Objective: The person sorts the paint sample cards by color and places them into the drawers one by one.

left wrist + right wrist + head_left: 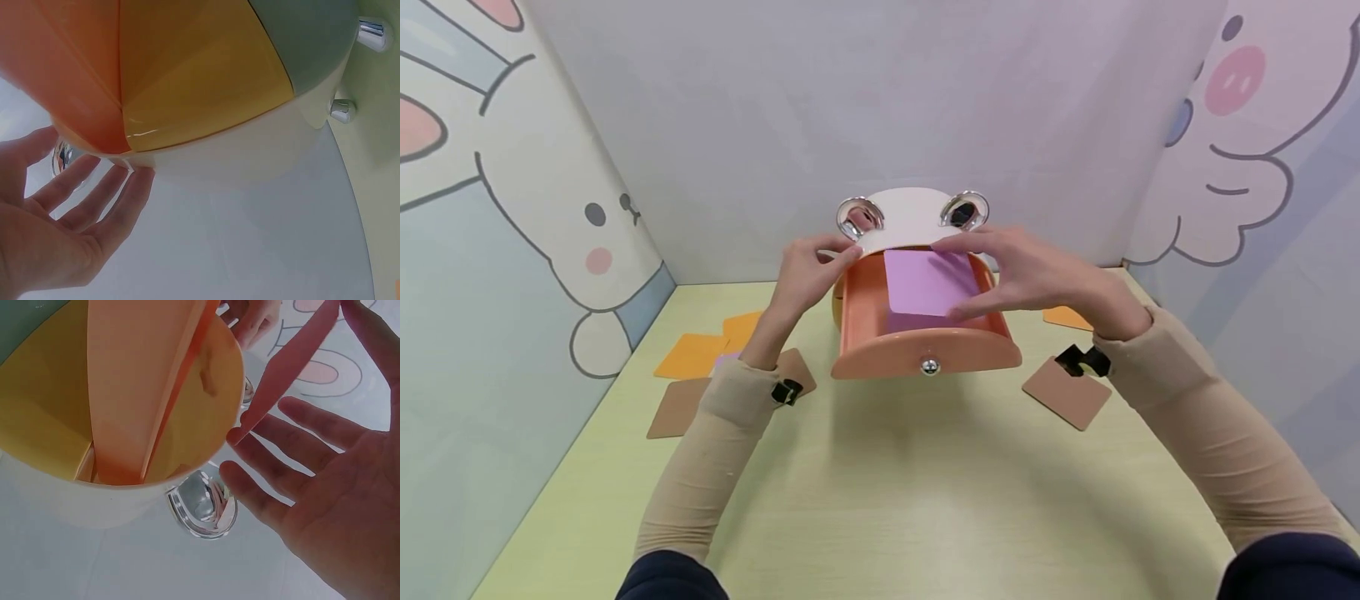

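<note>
An orange drawer [887, 355] with a chrome knob [930, 367] juts out of a round drawer box with a white top [906, 218]. In my right hand [1033, 268] a lilac card [925, 282] is pinched by its edges, over the open drawer. Its thumb and fingertips sit at opposite edges of the card [294, 365] in the right wrist view. My left hand [805, 279] rests its fingertips against the box's outer left side, thumb near the front rim; the left wrist view shows those fingers [119, 212] spread on the white wall.
Two chrome rings [860, 218] stand like eyes on the box. Orange cards [691, 356] and brown cards [677, 408] lie on the table [895, 508] at left, partly behind my left wrist. At right lie another brown card [1063, 396] and an orange card [1067, 317].
</note>
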A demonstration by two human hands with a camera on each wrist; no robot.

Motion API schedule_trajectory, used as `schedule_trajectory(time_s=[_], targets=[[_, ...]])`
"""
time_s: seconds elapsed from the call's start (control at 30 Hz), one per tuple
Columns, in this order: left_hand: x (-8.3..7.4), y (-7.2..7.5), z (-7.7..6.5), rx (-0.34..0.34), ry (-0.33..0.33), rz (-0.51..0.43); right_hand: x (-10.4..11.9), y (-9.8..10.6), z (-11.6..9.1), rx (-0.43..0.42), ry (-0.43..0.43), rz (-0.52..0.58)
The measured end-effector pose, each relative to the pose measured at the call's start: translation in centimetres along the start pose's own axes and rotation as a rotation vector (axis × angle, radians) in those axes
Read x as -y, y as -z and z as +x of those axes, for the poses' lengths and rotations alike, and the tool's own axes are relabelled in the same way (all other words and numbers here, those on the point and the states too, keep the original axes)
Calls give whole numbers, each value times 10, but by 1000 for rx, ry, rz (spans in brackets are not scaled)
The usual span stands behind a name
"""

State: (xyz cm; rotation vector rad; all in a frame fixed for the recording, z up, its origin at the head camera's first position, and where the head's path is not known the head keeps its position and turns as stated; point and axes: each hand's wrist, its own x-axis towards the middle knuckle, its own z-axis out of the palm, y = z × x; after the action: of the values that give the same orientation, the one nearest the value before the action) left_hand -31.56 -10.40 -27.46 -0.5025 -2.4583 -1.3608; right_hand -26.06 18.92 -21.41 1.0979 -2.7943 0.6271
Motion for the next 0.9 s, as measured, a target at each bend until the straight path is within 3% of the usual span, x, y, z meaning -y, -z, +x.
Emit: schedule_trajectory(time_s=[0.1, 0.23, 0.37, 0.53, 0.7, 0.9], targets=[[1, 0, 0, -2, -4, 1, -2, -1, 1, -53, 9, 55], [1, 1, -1, -4, -4, 7, -13, -5, 4, -241, -20, 98], [1, 2, -1, -11, 2, 11, -29, -9, 11, -371, -170, 67], [5, 6, -2, 5, -28, 10, -48, -21, 20, -374, -319, 75], [17, 17, -7, 41, -23, 62, -57, -32, 24, -373, -346, 135], [42, 44, -17, 48, 38, 161, -59, -33, 21, -385, -362, 153]])
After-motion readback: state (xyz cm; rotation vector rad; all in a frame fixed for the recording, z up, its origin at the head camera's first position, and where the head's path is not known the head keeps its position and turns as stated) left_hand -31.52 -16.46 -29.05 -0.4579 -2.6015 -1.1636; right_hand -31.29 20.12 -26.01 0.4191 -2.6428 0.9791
